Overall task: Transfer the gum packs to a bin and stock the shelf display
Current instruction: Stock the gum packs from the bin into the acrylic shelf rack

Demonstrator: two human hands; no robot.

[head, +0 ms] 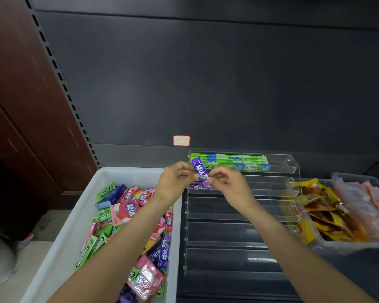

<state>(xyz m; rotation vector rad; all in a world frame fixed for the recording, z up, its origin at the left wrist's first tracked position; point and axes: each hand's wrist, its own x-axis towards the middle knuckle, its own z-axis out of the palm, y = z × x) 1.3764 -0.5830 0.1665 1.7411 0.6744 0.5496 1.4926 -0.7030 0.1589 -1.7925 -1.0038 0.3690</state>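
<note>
Item: slim purple foil gum pack | Held: I pinched it between left hand and right hand, over clear acrylic tiered display, squaring it for the second tier | Source: white plastic bin

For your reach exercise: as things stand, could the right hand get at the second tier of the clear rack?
Probably yes. The right hand hovers just over the second tier, which is open on top, but it is pinching the purple pack with the left hand.
</note>
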